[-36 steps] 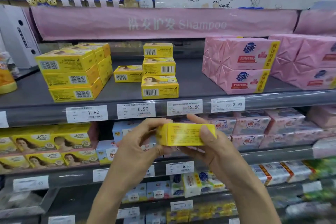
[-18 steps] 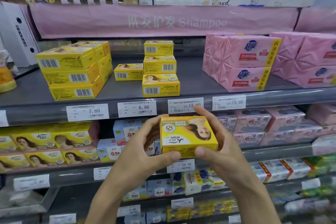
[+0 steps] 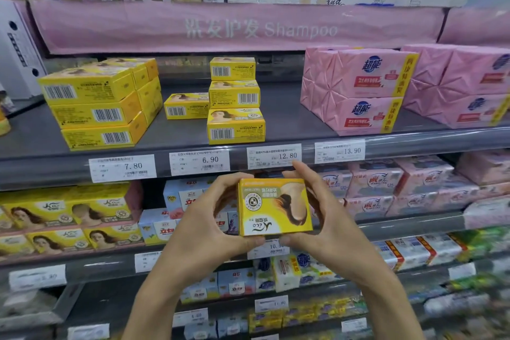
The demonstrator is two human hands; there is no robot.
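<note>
A small yellow cardboard soap box [image 3: 274, 207] with a printed portrait sits between both hands, its printed face towards the camera and turned sideways so the lettering runs on its side. The left hand [image 3: 204, 232] pinches the box's left side, thumb under the bottom edge and curled fingers over the top corner. The right hand [image 3: 328, 223] mirrors it on the right side, thumb below and forefinger raised behind the upper edge. The step looks like turning the box over to check it and line it up for shelving. Thin card probably dents easily, so grip by the edges and corners, lightly, and let one hand pivot while the other steadies. Directly above the hands stands a stack of three matching yellow boxes [image 3: 236, 99] on the grey metal shelf [image 3: 289, 119], barcode sides forward. Copying that orientation before lifting should spare fumbling near the stack. A white price label [image 3: 273, 157] lies just above the fingertips.
</note>
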